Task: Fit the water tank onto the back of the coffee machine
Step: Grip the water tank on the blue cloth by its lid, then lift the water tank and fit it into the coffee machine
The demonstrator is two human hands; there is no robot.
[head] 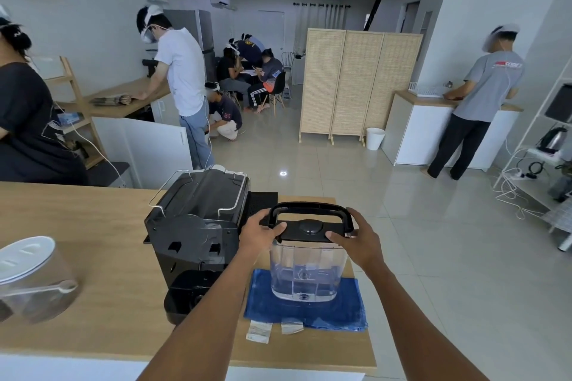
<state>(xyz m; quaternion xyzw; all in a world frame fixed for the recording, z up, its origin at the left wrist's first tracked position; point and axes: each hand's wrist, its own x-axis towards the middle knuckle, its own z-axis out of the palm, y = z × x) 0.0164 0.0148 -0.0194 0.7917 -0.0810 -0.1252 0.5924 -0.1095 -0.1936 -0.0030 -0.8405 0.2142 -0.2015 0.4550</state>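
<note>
A clear plastic water tank [305, 275] with a black lid and raised black handle stands upright over a blue cloth [346, 306], to the right of the black coffee machine [195, 226]. My left hand [258, 233] grips the left edge of the tank's lid. My right hand [360, 241] grips the lid's right edge. The machine's back faces me, showing slots and a black base ledge at the bottom. The tank is apart from the machine. Whether the tank rests on the cloth or hovers just above it I cannot tell.
The wooden counter [93, 257] carries a clear canister with a white lid [31, 275] at the left and two small paper packets [272, 329] by the cloth. The counter's right edge lies just past the cloth. Several people stand or sit in the room beyond.
</note>
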